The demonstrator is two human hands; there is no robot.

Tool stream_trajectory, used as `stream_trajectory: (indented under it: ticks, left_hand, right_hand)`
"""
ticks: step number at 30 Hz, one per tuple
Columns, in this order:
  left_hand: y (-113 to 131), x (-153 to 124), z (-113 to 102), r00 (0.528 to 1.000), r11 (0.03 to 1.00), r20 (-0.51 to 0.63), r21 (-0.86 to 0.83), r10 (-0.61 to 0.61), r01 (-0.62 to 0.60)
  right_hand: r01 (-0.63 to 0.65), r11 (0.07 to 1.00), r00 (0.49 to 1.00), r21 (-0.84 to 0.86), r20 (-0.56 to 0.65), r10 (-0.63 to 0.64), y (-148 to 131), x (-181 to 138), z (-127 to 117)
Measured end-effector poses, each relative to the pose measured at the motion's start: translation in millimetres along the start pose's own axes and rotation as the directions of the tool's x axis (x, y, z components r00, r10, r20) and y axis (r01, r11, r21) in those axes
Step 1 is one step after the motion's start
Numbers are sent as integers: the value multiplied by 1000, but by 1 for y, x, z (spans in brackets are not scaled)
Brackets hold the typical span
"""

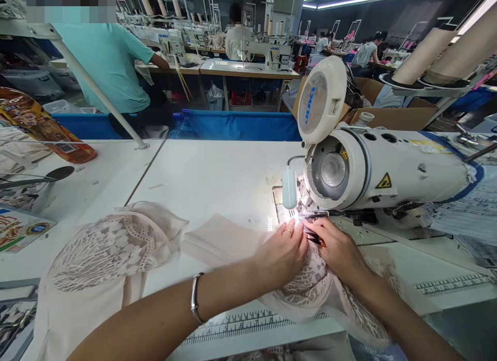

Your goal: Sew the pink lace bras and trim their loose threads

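My left hand [281,252] lies on pale pink lace fabric [310,286] just in front of the needle of a white sewing machine [384,167], fingers pressed down on the cloth, a ring on one finger and a bracelet on the wrist. My right hand [337,250] rests beside it on the same lace, fingers closed round a small dark tool [314,238] with red on it, perhaps snips. The needle area is lit brightly. A second heap of lace and pink cloth [112,247] lies to the left on the white table [209,180].
A printed ruler [240,325] runs along the table's front edge. Snack packets [39,125] and papers sit at the far left. Thread cones [438,53] stand at the upper right. Beyond a blue bin [236,125] other people work at sewing machines.
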State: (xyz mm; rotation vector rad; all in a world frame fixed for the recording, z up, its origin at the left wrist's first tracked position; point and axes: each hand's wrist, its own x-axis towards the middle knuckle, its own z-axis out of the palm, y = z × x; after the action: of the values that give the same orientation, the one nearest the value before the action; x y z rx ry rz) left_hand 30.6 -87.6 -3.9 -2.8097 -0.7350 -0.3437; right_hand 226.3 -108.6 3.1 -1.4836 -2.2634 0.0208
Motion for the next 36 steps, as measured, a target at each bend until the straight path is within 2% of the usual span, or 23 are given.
stream_trajectory:
  ticks: [9, 16, 18, 21, 25, 26, 28, 30, 33, 34, 36]
  left_hand:
    - [-26, 3, 2, 999, 995, 25, -97, 29, -27]
    - [-51, 8, -12, 996, 964, 52, -261, 66, -50]
    - [-50, 8, -17, 997, 960, 70, -281, 35, -14]
    - [-40, 7, -20, 999, 972, 38, -236, -8, 17]
    - [-20, 1, -16, 988, 966, 25, -216, 149, -140]
    - [-17, 0, -16, 987, 964, 34, -224, 158, -147]
    - [-14, -2, -16, 991, 969, 49, -224, 123, -109]
    - [-18, -2, -17, 994, 971, 55, -223, 97, -82]
    - [-30, 0, -19, 986, 953, 59, -270, 157, -136]
    - [-34, 1, -20, 981, 941, 68, -301, 181, -153]
    - [-41, 2, -20, 976, 916, 74, -366, 206, -166]
  right_hand:
    - [-44, 997, 999, -61, 23, 45, 4, 8, 5]
    - [-38, 994, 999, -104, 30, 41, 4, 19, 3]
    - [-40, 992, 999, -116, 24, 43, 0, 17, -5]
    - [-101, 987, 995, -125, -2, 102, -8, 1, -17]
    - [-196, 965, 980, -172, -16, 196, -19, -34, -20]
    - [-202, 960, 979, -196, -33, 200, -21, -41, -19]
    - [-166, 959, 986, -229, -61, 156, -22, -48, -14]
    - [-66, 972, 996, -227, -68, 52, -18, -47, -12]
    - [86, 975, 993, -203, -61, -100, -4, -37, -14]
    - [102, 975, 992, -196, -58, -115, 2, -33, -15]
    - [61, 984, 997, -168, -40, -68, 12, -25, -18]
